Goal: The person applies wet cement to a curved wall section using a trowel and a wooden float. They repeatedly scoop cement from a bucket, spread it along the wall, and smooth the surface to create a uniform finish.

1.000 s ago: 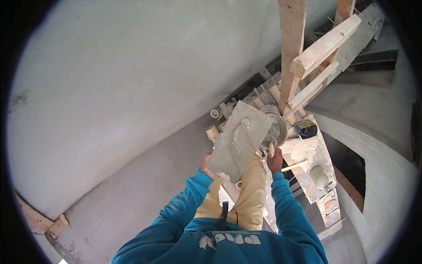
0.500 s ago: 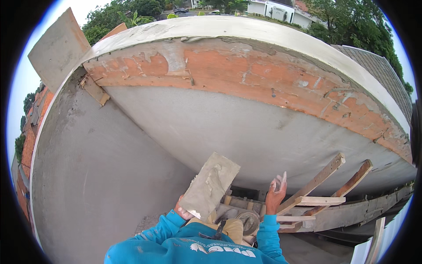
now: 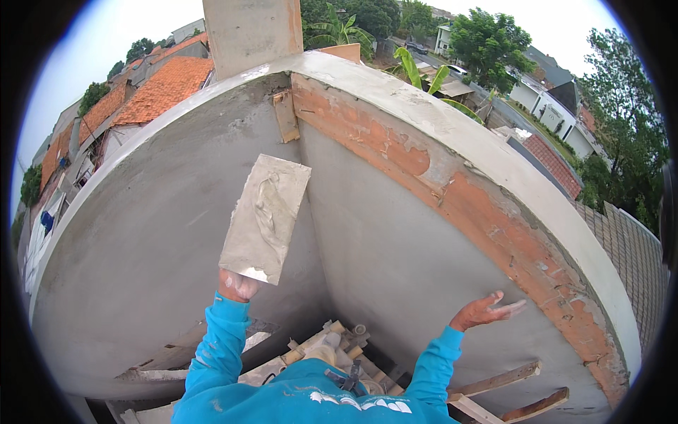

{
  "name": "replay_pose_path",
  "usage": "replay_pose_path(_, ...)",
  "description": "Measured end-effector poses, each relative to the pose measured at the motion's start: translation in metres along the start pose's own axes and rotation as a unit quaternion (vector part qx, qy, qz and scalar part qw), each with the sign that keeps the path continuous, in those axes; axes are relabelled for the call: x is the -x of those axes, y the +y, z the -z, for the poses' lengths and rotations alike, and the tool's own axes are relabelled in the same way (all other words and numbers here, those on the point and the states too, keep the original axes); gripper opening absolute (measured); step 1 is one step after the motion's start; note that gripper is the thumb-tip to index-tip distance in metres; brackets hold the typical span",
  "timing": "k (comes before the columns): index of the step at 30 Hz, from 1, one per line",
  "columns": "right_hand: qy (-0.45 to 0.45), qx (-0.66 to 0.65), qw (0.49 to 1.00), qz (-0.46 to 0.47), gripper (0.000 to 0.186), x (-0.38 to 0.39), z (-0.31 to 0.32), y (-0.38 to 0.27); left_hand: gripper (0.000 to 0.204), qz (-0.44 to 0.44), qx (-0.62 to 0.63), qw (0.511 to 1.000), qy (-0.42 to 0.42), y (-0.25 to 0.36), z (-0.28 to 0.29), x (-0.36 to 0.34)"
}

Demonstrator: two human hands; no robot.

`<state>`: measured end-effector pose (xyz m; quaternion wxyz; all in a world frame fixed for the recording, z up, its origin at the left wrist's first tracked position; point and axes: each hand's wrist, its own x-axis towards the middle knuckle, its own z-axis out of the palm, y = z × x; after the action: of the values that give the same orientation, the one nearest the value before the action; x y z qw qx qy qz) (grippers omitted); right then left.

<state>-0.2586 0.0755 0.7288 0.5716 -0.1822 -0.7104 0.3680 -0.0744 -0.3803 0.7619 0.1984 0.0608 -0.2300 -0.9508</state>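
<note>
My left hand (image 3: 236, 285) grips a flat rectangular board (image 3: 247, 247) from underneath; the board is tilted up in front of the wall corner, with a lumpy smear of wet grey mortar (image 3: 269, 208) on it. My right hand (image 3: 494, 307) is held out to the right, empty, its fingers spread and whitened with plaster, near the grey rendered wall (image 3: 381, 226). Along that wall's top runs a rough orange band (image 3: 381, 138) under a pale curved ledge (image 3: 480, 148). A small wooden piece (image 3: 285, 116) sits at the top of the corner.
Below me are a scaffold platform with timber and round pieces (image 3: 311, 353) and timber bars (image 3: 494, 378) at lower right. A concrete upright (image 3: 252, 35) rises above the corner. Beyond the ledge lie orange tiled roofs (image 3: 162, 92), trees (image 3: 477, 53) and white buildings (image 3: 551, 113).
My view has swung up from the platform to the wall and corner. The board has risen with my left hand. My right hand has left the trowel by the bucket and moved out rightward, fingers opened.
</note>
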Motion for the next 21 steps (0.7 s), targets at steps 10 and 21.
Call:
replay_pose_path(10, 0.07, 0.074, 0.994, 0.026, 0.067, 0.019, -0.044, 0.036, 0.044, -0.136, -0.085, 0.987, -0.007, 0.112, -0.168, -0.153)
replay_pose_path(21, 0.159, 0.048, 0.977, -0.13, 0.069, 0.057, -0.091, 0.176, 0.033, -0.073, -0.486, 0.871, -0.029, 0.159, -0.254, -0.387)
